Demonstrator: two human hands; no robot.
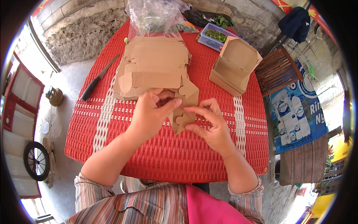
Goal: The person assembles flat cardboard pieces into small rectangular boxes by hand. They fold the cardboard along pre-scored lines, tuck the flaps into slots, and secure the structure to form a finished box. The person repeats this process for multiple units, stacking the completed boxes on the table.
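A partly folded brown cardboard box (189, 98) with tabbed flaps is between my hands, over the near edge of a stack of flat box blanks (156, 56). My left hand (151, 112) grips its left side, thumb on top and the other fingers curled beneath. On the right, my right hand (213, 125) has thumb and index finger at the box's edge, by the notched tabs. Part of the folded piece is hidden behind my left fingers. At the right of the table stands a formed box (235, 69) with its lid raised.
A knife (100, 77) with a dark handle lies left of the stack. At the back are a clear plastic bag (154, 16), a blue-rimmed tub (209, 41) of chopped greens and a black bag (197, 16). A wooden chair (279, 71) stands right of the red woven table (164, 160).
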